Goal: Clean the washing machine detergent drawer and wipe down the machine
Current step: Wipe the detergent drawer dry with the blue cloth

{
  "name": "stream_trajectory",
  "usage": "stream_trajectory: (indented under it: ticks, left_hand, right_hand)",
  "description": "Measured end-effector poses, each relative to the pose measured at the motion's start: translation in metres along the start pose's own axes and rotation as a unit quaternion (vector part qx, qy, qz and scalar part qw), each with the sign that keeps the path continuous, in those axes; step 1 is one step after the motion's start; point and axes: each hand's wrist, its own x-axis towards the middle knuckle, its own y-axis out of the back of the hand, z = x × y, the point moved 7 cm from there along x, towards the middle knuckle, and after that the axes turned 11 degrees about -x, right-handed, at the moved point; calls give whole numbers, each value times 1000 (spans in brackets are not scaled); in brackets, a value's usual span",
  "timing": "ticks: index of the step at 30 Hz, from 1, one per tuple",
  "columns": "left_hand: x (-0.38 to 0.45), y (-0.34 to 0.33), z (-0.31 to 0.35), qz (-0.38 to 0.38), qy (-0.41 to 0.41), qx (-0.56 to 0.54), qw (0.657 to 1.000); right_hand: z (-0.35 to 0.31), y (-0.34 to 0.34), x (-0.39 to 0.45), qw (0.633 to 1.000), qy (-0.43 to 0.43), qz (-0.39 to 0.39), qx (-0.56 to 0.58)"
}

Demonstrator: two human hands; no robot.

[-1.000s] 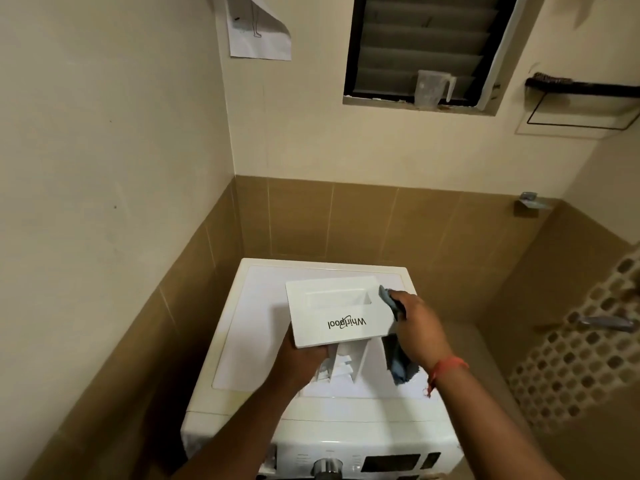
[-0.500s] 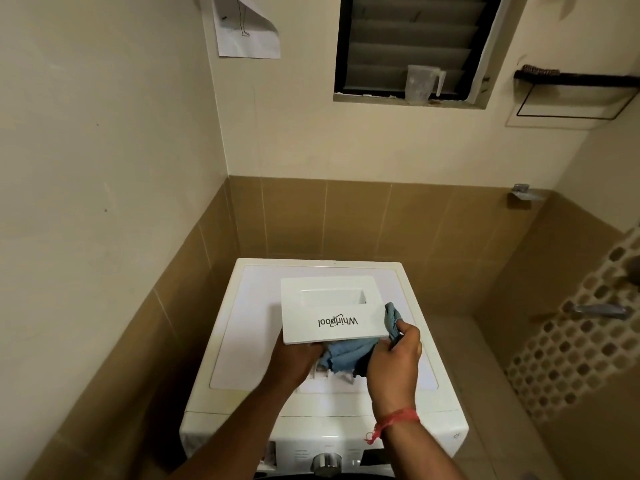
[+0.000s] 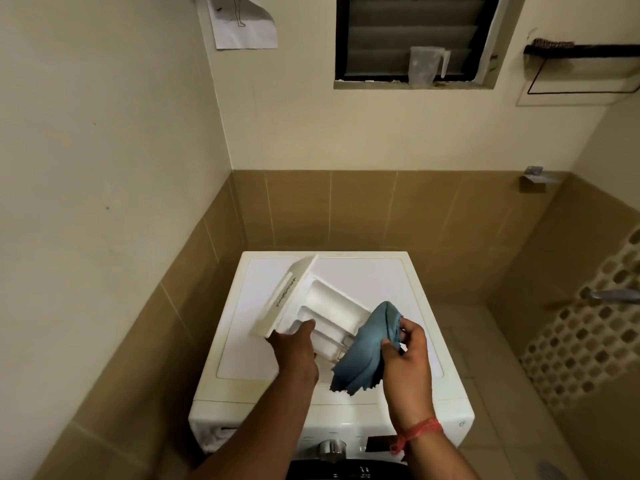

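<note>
Bare forearms, red wrist thread (image 3: 417, 432)

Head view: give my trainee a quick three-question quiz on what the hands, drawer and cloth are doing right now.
1. True or false: the detergent drawer is seated in its slot in the washing machine.
2. Which hand grips the blue cloth? A) left hand B) right hand C) neither
3. Fill in: the clear jug stands on the ledge of the ____.

Key
1. False: it is out, held over the machine's top with its compartments showing.
2. B; the left hand holds the drawer.
3. window.
</note>
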Motion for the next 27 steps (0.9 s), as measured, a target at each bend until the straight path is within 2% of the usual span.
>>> stream_trajectory:
  ticks: [4, 9, 15, 19, 22, 27]
  left_hand:
    - [-7, 19, -27, 87, 75, -24, 993]
    - [-16, 29, -67, 151, 118, -80, 978]
    - [-15, 32, -99, 191, 132, -117, 966]
    - [2, 38, -114, 179, 115, -128, 969]
    - [5, 47, -116, 179, 115, -94, 973]
    - [-37, 66, -109, 183, 110, 42, 976]
  right_hand:
    - [21, 15, 3, 999, -11, -26, -27]
    - [34, 44, 11, 993, -6, -93, -71]
    - [52, 72, 31, 988, -1, -124, -96]
    - [55, 71, 42, 986, -15, -138, -91]
    - [58, 61, 49, 986, -25, -147, -72]
    - [64, 43, 49, 988, -43, -141, -44]
